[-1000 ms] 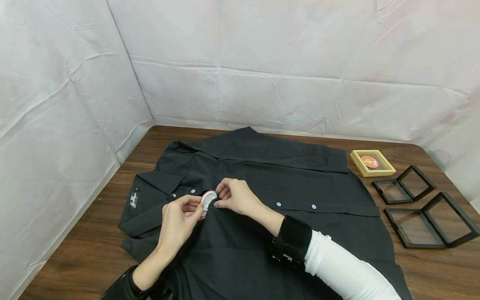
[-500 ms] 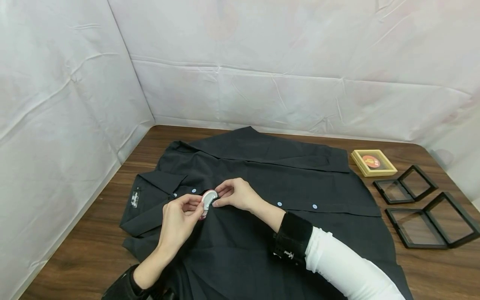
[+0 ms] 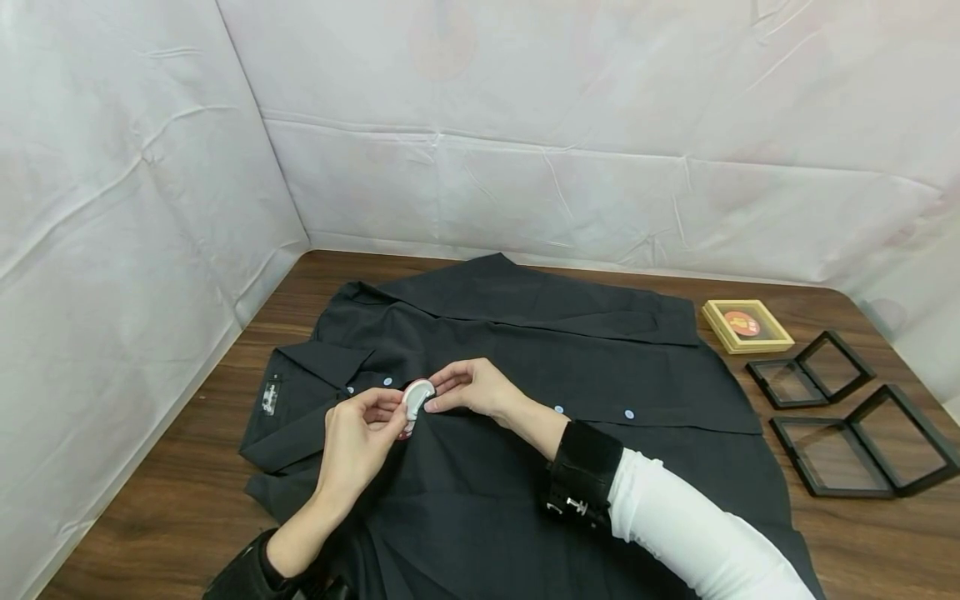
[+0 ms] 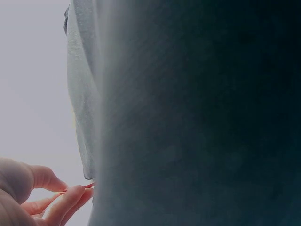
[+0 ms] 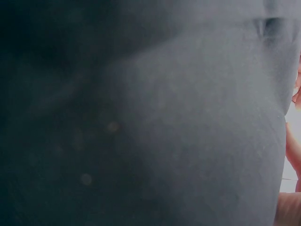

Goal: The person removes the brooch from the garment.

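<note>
A small round badge [image 3: 415, 395], its silvery-white back up and its rim reddish, is held over the dark shirt [image 3: 585, 358] in the head view. Dark cloth covers part of its face. My left hand [image 3: 358, 433] pinches its left edge between thumb and fingers. In the left wrist view the left hand's fingers [image 4: 66, 202] hold a thin red edge. My right hand [image 3: 476, 390] pinches the shirt's cloth at the badge's right edge; its fingertips are partly hidden. Blurred dark cloth fills most of both wrist views.
The shirt lies spread on a wooden table [image 3: 172, 467], its collar to the left. At right are a yellow-framed case [image 3: 746, 326] with an orange disc inside and two open black-framed clear cases, a smaller one [image 3: 795, 400] and a larger one [image 3: 832, 492]. White sheeting [image 3: 525, 200] stands behind.
The right fingers have shifted slightly left, closer against the badge. Otherwise both hands, the badge and the shirt keep nearly the same places.
</note>
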Demonstrator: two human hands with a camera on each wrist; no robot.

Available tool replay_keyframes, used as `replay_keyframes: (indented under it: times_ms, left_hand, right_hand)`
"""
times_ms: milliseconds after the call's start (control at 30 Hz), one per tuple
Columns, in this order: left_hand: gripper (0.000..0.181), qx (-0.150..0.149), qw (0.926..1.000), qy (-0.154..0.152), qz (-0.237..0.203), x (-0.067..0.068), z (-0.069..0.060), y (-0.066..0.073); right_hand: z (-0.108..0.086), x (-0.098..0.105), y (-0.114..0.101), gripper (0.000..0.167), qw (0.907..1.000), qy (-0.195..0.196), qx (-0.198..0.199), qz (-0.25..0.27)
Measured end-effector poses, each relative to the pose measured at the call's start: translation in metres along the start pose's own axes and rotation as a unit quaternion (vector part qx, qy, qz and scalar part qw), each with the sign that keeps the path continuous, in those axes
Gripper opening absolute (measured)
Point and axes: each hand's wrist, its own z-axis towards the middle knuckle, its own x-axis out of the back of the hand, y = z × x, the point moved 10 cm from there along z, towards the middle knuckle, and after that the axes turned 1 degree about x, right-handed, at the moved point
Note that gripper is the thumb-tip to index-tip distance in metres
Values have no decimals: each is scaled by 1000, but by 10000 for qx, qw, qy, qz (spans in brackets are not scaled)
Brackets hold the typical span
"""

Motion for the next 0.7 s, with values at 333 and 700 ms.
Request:
replay_keyframes:
  times_ms: [333,700]
  left_hand:
    - [8,20,10000,33,-17,0,1,-2]
    - [8,122,9998,-21,-122,0,1,-3]
  right_hand:
    - [-9,-1,-14,23,9997,195,44,-165]
    - [2,0,1,21,9989,348,155,-273]
